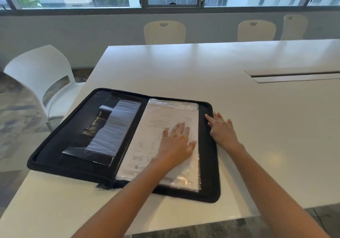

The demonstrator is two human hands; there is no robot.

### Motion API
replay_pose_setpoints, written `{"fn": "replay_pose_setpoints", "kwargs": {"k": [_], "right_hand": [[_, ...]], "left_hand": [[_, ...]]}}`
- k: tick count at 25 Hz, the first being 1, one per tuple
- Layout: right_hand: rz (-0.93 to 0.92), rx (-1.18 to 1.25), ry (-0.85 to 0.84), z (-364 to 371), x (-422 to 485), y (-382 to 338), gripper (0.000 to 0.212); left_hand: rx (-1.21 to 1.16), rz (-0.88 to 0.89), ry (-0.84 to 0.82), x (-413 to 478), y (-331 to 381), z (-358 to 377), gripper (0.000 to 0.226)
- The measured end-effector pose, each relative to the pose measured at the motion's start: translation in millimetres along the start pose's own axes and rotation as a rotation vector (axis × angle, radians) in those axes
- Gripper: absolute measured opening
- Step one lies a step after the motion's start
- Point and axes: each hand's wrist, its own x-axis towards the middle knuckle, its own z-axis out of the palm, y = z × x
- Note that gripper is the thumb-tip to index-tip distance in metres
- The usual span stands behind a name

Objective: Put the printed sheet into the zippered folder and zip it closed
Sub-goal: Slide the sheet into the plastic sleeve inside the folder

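A black zippered folder [55, 145] lies wide open on the white table [239, 127], near its left front corner. On the folder's right half rests the printed sheet [156, 120], white with faint text, over shiny clear sleeves. My left hand [176, 142] lies flat on the sheet, fingers spread. My right hand [220, 129] rests with spread fingers on the folder's black right rim, its fingertips touching the zipper edge. The left half holds a dark pocket with a grey insert [112, 127].
A white chair [42, 83] stands at the table's left end. Several more chairs [164, 32] line the far side under the windows. A long cable slot [294, 75] is set into the tabletop at the right.
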Motion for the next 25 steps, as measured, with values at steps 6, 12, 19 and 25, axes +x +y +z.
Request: {"fn": "replay_pose_setpoints", "kwargs": {"k": [6, 12, 19, 25], "right_hand": [[-0.022, -0.217, -0.015, -23.6, 53.2, 5.0, 0.053], [-0.065, -0.084, 0.139, -17.1, 42.7, -26.7, 0.059], [-0.218, 0.032, 0.107, 6.9, 14.6, -108.1, 0.046], [-0.399, 0.044, -0.044, 27.2, -3.8, -169.9, 0.05]], "left_hand": [[0.211, -0.284, 0.04, -2.3, -90.4, -38.0, 0.067], [0.271, -0.526, -0.048, -24.7, -169.7, -61.4, 0.076], [0.264, -0.819, 0.014, -51.1, -213.0, -78.2, 0.087], [0.115, -0.932, 0.012, -68.3, -242.0, -98.4, 0.075]]}}
